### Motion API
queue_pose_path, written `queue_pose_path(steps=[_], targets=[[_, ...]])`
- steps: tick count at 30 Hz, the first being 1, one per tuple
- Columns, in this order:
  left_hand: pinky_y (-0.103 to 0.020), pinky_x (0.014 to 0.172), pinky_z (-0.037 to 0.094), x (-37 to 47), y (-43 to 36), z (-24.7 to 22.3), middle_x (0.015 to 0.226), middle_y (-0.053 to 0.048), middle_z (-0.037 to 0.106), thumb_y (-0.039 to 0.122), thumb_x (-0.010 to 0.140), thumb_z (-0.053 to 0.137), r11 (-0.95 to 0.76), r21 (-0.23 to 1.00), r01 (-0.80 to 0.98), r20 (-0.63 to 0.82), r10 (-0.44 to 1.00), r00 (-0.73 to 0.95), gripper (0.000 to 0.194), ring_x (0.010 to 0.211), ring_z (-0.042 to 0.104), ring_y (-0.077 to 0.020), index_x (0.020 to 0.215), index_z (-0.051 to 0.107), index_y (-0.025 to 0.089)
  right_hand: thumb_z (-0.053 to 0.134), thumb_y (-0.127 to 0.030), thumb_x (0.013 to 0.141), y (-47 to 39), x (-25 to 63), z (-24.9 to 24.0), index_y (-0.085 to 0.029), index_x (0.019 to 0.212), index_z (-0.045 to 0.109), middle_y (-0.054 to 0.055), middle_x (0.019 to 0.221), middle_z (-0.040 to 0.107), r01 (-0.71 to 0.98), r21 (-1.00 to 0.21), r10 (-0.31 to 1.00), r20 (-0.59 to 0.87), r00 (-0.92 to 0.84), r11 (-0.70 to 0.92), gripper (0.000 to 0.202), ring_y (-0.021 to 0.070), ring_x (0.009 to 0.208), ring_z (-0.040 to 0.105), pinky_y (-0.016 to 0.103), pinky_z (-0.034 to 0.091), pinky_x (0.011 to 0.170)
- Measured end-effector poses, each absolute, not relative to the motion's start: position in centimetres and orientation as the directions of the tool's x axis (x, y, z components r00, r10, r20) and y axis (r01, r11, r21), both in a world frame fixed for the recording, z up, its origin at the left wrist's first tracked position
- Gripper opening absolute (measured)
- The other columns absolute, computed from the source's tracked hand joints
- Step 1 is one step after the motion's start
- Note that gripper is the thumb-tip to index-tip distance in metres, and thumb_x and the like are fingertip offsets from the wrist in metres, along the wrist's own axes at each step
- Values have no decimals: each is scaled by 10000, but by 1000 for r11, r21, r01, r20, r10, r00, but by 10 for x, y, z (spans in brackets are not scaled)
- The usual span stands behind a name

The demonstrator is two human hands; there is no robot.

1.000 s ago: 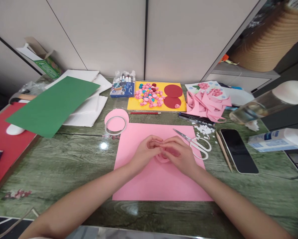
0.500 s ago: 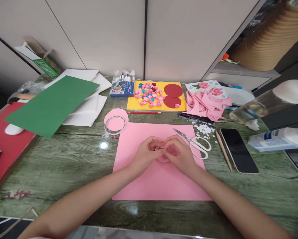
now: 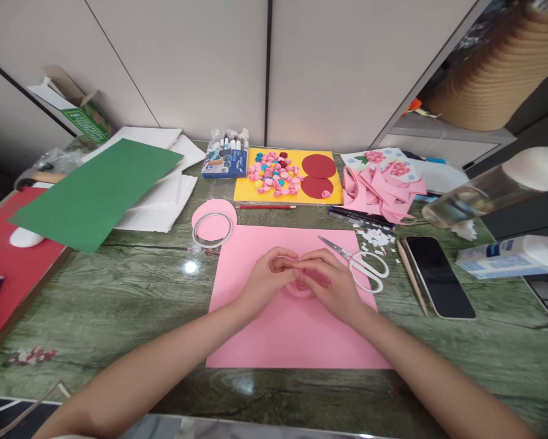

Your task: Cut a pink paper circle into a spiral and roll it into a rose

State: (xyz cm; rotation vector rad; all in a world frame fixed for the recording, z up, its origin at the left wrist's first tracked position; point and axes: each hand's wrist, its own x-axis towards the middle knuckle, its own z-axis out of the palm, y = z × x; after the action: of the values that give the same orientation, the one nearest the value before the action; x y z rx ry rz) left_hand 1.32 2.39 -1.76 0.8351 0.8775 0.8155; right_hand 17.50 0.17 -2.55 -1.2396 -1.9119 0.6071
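My left hand (image 3: 267, 280) and my right hand (image 3: 335, 283) meet fingertip to fingertip over a large pink paper sheet (image 3: 296, 341). Pinched between both sets of fingers is a curled pink paper strip (image 3: 299, 291), part of which loops below them; the fingers hide much of it. White-handled scissors (image 3: 369, 263) lie with closed blades on the sheet's right edge, close to my right hand. Beyond the hands, on a yellow sheet (image 3: 241, 190), rest several small rolled paper pieces (image 3: 276, 174), mostly pink, and dark red paper rounds (image 3: 318, 166).
A tape roll (image 3: 196, 235) overlaps a pink paper round (image 3: 214, 207) at the left. Pink paper scraps (image 3: 384, 186), white paper bits (image 3: 375, 236), a wooden stick (image 3: 411, 277) and a phone (image 3: 439, 277) lie right. Green paper (image 3: 100, 189) covers white sheets at the left.
My fingers have shifted slightly on the pink strip, and the right hand's fingers now lie straighter across the left fingertips. Everything else stays in place.
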Motion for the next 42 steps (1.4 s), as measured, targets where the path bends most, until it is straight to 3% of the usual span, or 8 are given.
queue_pose_path(steps=[8,17,24,31,37,42], targets=[[-247,656,440,13,23,-18,759,-7,651,197,695,681,435,870,-234,-320,857,404,264,671,612,-121,910,530,171,587,-144,794,3,175,-24,-250,956,654,41,922,615,555,-711,902,365,-232,431,204,194,881,582,382,493,786],[-247,657,451,11,32,-16,739,3,660,164,638,722,457,872,-177,-339,823,455,335,676,618,-122,914,532,174,609,-147,786,1,174,-25,-256,924,653,33,908,627,561,-708,902,368,-226,430,182,191,867,583,372,485,776],[-258,708,446,13,26,-14,793,-22,686,173,655,718,489,830,-267,-357,835,419,320,707,629,-123,919,538,164,635,-168,752,3,174,-24,-234,782,616,10,813,614,590,-706,909,397,-128,392,75,185,812,570,352,469,730],[-249,667,453,15,20,-15,779,-21,690,170,657,718,523,793,-313,-367,820,439,318,699,631,-128,919,539,162,641,-154,741,3,172,-23,-222,701,524,-3,773,599,568,-729,915,383,-127,383,141,180,791,553,335,449,713],[-247,672,445,14,24,-15,757,-6,695,159,651,710,495,817,-296,-369,843,393,318,675,632,-121,917,535,172,650,-156,741,4,172,-21,-226,794,573,11,823,618,562,-741,927,343,-152,367,116,186,818,562,344,465,731],[-227,667,431,9,32,-15,743,5,688,139,661,682,463,854,-237,-359,854,377,299,667,624,-107,921,538,174,548,-121,810,5,176,-22,-244,962,611,36,945,625,523,-762,924,302,-235,382,205,189,907,579,359,484,797]])
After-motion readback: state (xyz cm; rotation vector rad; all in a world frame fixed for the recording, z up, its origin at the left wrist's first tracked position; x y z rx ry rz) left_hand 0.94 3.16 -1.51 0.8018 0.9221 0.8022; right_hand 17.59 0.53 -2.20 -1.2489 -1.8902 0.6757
